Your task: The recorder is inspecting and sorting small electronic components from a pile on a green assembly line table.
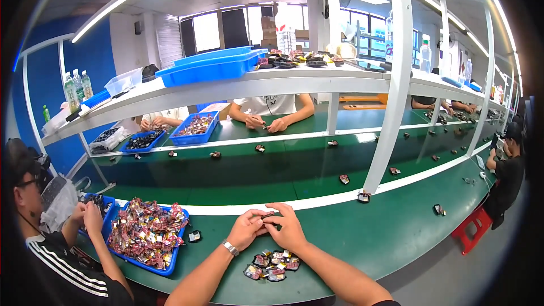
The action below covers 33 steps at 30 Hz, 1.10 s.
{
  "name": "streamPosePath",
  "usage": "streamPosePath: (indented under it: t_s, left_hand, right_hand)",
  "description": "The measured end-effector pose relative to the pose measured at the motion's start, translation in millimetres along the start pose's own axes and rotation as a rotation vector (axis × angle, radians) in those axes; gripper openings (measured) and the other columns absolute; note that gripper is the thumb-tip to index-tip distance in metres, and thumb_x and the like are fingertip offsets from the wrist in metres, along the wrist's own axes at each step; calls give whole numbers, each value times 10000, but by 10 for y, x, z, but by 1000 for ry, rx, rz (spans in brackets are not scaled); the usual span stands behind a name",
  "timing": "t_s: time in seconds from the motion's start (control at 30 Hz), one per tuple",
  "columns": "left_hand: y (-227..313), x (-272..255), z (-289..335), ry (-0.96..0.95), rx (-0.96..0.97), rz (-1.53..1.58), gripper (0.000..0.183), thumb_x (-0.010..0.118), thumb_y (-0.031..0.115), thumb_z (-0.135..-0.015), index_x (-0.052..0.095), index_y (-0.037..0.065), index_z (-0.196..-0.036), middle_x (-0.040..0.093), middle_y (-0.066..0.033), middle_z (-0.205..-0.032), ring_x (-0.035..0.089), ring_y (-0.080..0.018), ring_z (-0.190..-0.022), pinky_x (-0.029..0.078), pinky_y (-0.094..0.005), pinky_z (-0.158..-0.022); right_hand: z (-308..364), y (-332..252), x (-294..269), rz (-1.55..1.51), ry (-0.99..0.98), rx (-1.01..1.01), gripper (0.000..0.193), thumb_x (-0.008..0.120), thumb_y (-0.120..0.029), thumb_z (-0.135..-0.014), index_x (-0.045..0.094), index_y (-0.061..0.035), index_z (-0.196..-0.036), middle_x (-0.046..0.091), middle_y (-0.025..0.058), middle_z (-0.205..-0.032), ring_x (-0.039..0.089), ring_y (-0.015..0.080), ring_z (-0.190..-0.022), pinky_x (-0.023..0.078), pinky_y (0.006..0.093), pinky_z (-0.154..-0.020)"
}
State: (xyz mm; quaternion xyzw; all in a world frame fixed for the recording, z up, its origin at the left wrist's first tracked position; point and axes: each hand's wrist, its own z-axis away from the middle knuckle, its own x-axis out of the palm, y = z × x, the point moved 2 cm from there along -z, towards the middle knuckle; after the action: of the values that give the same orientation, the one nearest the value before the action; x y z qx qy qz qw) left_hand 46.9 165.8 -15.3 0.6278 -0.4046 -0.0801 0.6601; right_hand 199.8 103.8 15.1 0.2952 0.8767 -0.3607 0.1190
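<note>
My left hand [246, 230] and my right hand [288, 231] meet over the green bench top, fingers closed together on a small dark electronic part [267, 216]. The fingertips cover most of it, so its details are hidden. Just below my hands lies a cluster of small electronic assemblies [273, 265], black shells with reddish, yellow and white pieces in them. One black-shelled assembly [195, 236] sits apart to the left. Beyond it, a blue tray [170, 267] is heaped with small reddish wired parts [144, 231].
A green conveyor belt [272, 178] carrying spaced assemblies runs past the bench, behind a white rail [226, 209] and upright post [388, 107]. A shelf [317, 84] above holds blue trays [209, 67]. Co-workers sit at left, opposite and far right, near a red stool [474, 229].
</note>
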Motion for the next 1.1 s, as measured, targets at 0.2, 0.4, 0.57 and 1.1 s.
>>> streamPosePath:
  t_s: [0.2,0.4,0.57,1.1]
  left_hand:
    - [19,33,11,1,-18,35,262,603,95,-935,494,21,-1161,553,-162,-1290,582,-254,-1154,508,-424,-985]
    - [-31,-53,11,25,-3,4,285,587,85,-941,476,23,-1196,575,-156,-1247,589,-244,-1138,504,-422,-994]
    - [23,40,1,38,-4,32,263,539,72,-963,471,15,-1210,580,-141,-1209,596,-229,-1121,510,-400,-990]
    - [-6,-10,0,65,-55,-1,260,519,67,-969,465,36,-1222,600,-128,-1182,602,-217,-1097,518,-396,-963]
  right_hand:
    - [-29,-33,-67,9,-17,11,144,700,-60,-739,725,-68,-880,588,95,-1227,508,308,-1176,447,397,-977]
    - [-27,-38,-32,-29,-70,-11,189,678,-54,-763,716,-65,-948,580,108,-1235,500,330,-1182,424,411,-1004]
    - [-40,23,-78,14,-87,-9,182,683,-51,-771,707,-73,-950,580,110,-1222,510,315,-1168,445,400,-971]
    - [-82,-116,-52,233,-3,-101,141,727,-51,-722,682,-83,-851,614,53,-911,606,236,-834,525,344,-691]
